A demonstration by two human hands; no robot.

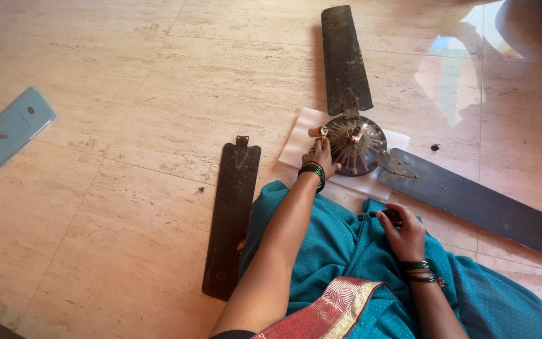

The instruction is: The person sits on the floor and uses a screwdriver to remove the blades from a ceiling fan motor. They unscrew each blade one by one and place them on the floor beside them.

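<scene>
Dark fan motor (354, 145) on white sheet (301, 135) | left hand (319, 155) fingers curled against motor's rim | right hand (403, 233) closed around small dark tool (389, 215) | loose blade (232, 216) on floor

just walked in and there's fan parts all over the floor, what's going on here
A person sits on the tiled floor at a ceiling fan motor hub resting on white paper. Their left hand touches the hub's edge; their right hand holds a small dark object in their lap. Two blades are attached, and one detached blade lies beside them. A blue phone lies apart.
</scene>
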